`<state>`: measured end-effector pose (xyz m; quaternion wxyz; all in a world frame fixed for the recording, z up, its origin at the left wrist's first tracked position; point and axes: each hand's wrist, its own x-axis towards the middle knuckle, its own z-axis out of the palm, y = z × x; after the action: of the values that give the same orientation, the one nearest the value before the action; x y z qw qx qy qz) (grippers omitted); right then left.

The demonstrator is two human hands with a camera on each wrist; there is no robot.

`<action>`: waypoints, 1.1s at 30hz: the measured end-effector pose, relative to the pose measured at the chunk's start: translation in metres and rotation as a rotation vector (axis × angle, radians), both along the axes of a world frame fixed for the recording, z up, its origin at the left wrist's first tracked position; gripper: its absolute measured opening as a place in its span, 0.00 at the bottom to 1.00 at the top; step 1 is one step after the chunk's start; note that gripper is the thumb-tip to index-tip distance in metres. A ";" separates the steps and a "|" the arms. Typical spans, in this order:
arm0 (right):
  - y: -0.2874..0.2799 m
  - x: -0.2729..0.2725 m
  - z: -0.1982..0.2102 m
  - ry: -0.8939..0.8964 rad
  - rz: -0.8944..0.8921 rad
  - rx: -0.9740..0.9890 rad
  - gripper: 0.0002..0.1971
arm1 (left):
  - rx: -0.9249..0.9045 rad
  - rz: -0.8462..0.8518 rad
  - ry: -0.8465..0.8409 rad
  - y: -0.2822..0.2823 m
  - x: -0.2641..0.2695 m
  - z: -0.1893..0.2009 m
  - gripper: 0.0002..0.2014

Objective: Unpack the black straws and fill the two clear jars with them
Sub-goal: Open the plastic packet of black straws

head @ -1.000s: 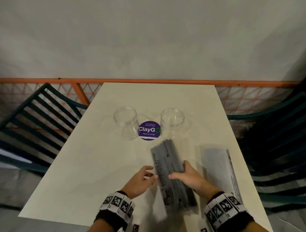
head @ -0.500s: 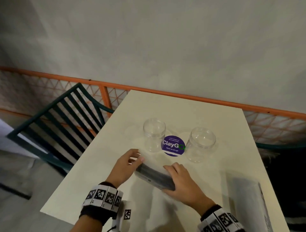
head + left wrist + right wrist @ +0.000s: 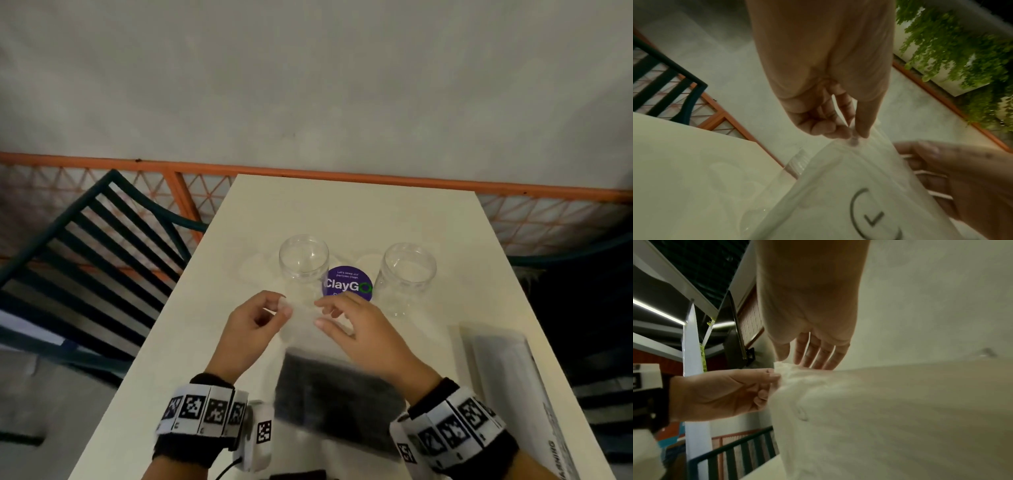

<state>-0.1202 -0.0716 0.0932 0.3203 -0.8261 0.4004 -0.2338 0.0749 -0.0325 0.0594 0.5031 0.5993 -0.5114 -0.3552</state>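
Note:
A clear plastic bag of black straws (image 3: pixel 335 394) lies between my forearms, its empty top end (image 3: pixel 301 318) raised toward the jars. My left hand (image 3: pixel 282 305) pinches that top edge between thumb and fingertips, plainly seen in the left wrist view (image 3: pixel 852 136). My right hand (image 3: pixel 322 311) holds the same edge from the other side, thumb in front and fingers behind (image 3: pixel 791 360). Two clear jars stand open just beyond: the left jar (image 3: pixel 303 263) and the right jar (image 3: pixel 407 274). Both hold nothing.
A second wrapped pack (image 3: pixel 507 377) lies along the table's right edge. A purple round sticker (image 3: pixel 347 284) sits between the jars. Dark slatted chairs (image 3: pixel 85 257) flank the cream table (image 3: pixel 342 212); an orange railing (image 3: pixel 342 171) runs behind it.
The straw bag, held flat across the table under both hands, now points lengthwise toward the jars. Both hands have moved up to its top edge and pinch it.

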 end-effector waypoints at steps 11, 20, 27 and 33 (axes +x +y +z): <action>0.003 0.034 0.017 -0.085 -0.041 -0.063 0.10 | -0.140 -0.035 0.026 0.005 -0.007 0.014 0.11; 0.018 0.025 0.007 0.053 -0.090 -0.365 0.14 | -0.202 -0.067 -0.123 0.011 -0.011 0.018 0.01; 0.019 0.004 0.006 0.030 -0.126 -0.333 0.09 | -0.252 -0.016 -0.045 0.016 -0.006 0.027 0.06; 0.019 -0.020 0.006 0.118 -0.117 -0.321 0.10 | -0.270 0.027 0.027 0.019 0.010 0.038 0.09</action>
<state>-0.1401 -0.0523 0.0988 0.1461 -0.8542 0.4233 -0.2643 0.0850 -0.0132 0.0971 0.5907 0.5284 -0.5395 -0.2844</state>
